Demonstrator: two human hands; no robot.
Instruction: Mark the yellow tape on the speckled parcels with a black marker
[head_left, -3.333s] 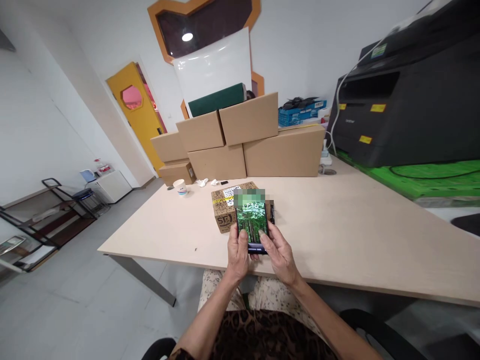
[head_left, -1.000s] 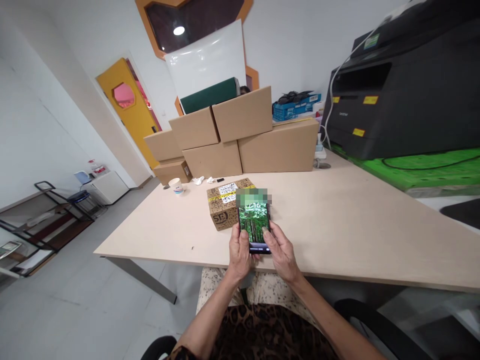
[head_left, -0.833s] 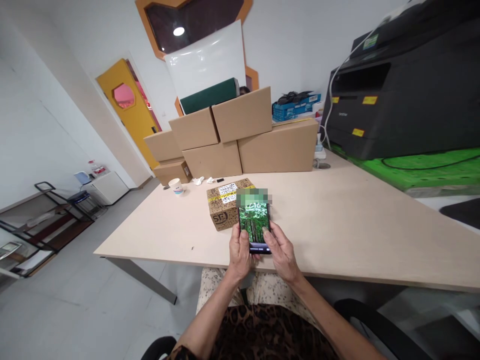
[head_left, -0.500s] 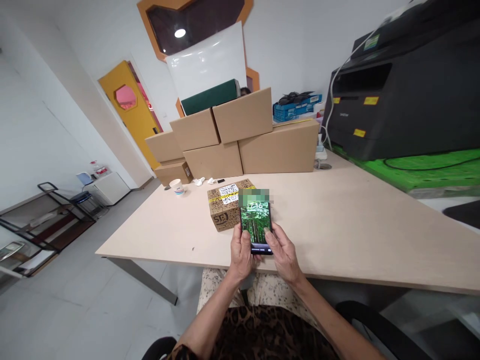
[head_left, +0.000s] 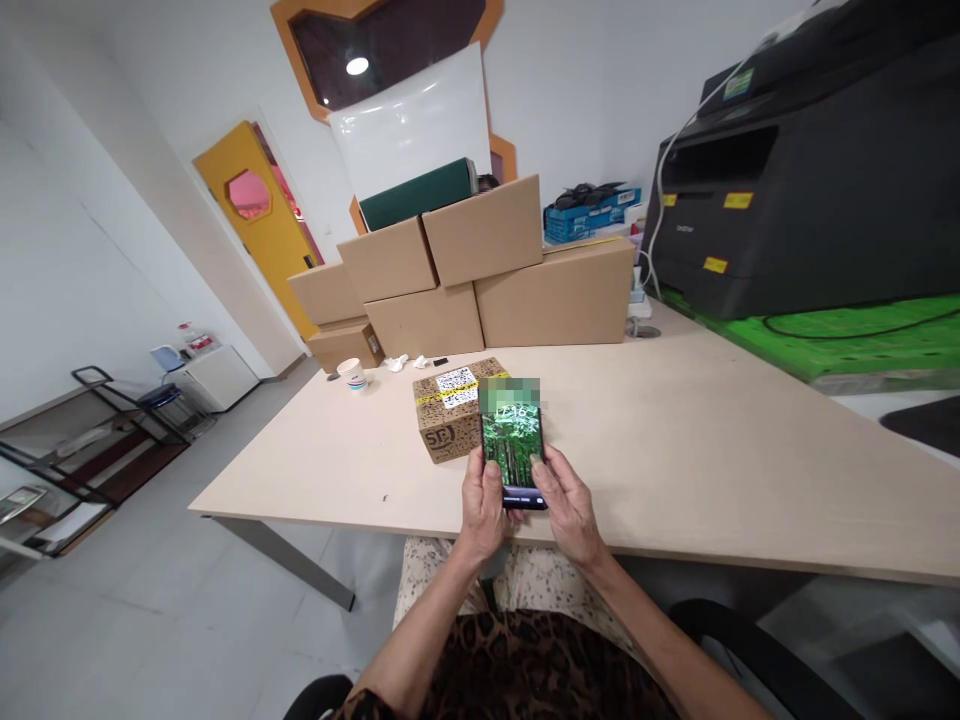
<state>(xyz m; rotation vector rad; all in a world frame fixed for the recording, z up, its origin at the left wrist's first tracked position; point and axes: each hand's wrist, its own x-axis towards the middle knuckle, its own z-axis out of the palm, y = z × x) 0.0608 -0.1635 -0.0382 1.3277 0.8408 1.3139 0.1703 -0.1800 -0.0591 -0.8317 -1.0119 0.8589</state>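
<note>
I hold a smartphone [head_left: 512, 448] upright in both hands above the near edge of the beige table [head_left: 675, 450]. Its screen is lit with a green forest picture. My left hand [head_left: 481, 505] grips its left side, thumb on the screen's lower left. My right hand [head_left: 568, 505] grips the right side, thumb resting on the screen's right edge. Just behind the phone a small printed cardboard parcel [head_left: 448, 420] with a white label and yellow tape stands on the table.
Several plain cardboard boxes [head_left: 480, 270] are stacked at the table's far side. A paper cup [head_left: 352, 373] and crumpled tissue lie at the far left. A large black printer [head_left: 810, 180] on a green mat stands at the right. A metal shelf [head_left: 75, 440] is on the left.
Both hands keep the same hold on the phone. Only the view has shifted slightly; the parcel and boxes have not moved.
</note>
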